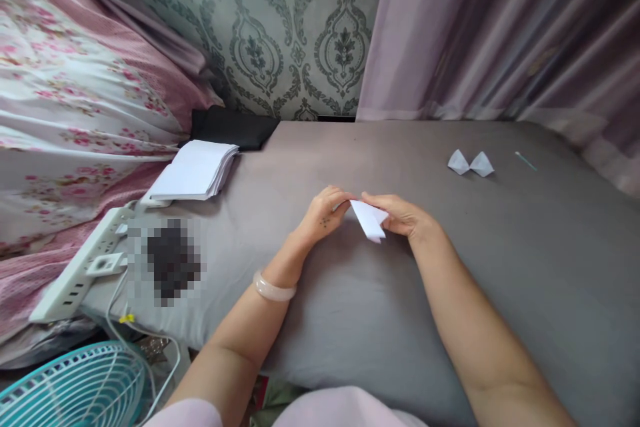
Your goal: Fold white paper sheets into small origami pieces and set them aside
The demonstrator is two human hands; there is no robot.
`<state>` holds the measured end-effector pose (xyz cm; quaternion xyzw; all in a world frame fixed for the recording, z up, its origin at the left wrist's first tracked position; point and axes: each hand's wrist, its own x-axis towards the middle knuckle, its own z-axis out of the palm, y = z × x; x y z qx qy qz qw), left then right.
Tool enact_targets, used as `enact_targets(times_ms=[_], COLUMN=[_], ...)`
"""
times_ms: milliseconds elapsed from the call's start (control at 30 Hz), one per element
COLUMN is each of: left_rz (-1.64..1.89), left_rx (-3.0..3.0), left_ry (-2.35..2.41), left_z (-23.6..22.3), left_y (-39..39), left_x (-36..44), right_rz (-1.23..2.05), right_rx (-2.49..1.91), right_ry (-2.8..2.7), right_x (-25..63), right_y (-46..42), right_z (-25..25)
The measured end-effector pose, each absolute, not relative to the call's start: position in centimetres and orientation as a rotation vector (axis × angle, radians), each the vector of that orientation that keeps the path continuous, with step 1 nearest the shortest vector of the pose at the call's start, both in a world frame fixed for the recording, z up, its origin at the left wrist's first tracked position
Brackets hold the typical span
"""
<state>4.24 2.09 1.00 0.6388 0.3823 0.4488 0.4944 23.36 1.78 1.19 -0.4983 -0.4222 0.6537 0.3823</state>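
Observation:
A folded piece of white paper is held between my two hands, a little above the grey cloth surface. My left hand pinches its upper left corner, fingers bent around the edge. On the other side, my right hand grips the paper's right part, with thumb and fingers closed on it. The lower end of the paper points towards me and shows layered, notched folds. Some of my fingertips are hidden behind the paper. Farther right lies a folded white paper shape with two pointed halves.
A stack of white paper lies at the left, by a black flat item. Nearby are a white power strip with cables and a blurred-out dark patch. A teal fan stands lower left. A thin stick lies far right.

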Motion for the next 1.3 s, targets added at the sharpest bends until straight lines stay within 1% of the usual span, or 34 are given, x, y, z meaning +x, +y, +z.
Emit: enact_targets(times_ms=[67,133,233,367,667,733,867,933,1133,1300], left_rz=[1.060,0.985,0.910,0.811,0.750,0.854,1.268,1.370,1.415,1.461], left_rx=[1.410,1.302,1.242,1.252,1.232,1.180,1.041,0.989,0.856,0.613], left_ry=[0.982,0.963,0.930,0.956,0.877,0.848,0.816,0.816,0.752,0.713], left_z=[0.8,0.8,0.8,0.7,0.8,0.9,0.9,0.8,0.8,1.1], left_y=[2.0,1.9,1.6,1.2,0.9,1.1,1.5,1.7,1.8,1.9], left_x=[4.4,4.5,4.7,5.2,5.6,5.6,5.8,5.9,6.1,6.1], right_rz=[1.672,1.604,1.528,1.384,1.282,1.264,1.172,1.084,0.700,0.327], right_rx=[-1.265,-1.173,-1.083,-1.131,-1.239,-1.256,-1.307,-1.356,-1.527,-1.437], right_ry=[-1.007,-1.001,-1.144,-1.307,-1.200,-1.204,-1.299,-1.399,-1.686,-1.652], right_x=[24.3,25.0,25.2,24.2,23.5,23.2,22.1,21.3,19.5,18.6], right_y=[1.8,1.8,1.4,0.9,0.7,0.7,0.6,0.6,-0.2,-0.8], right_z=[1.8,2.6,3.8,4.6,5.0,5.0,4.6,4.2,3.7,4.4])
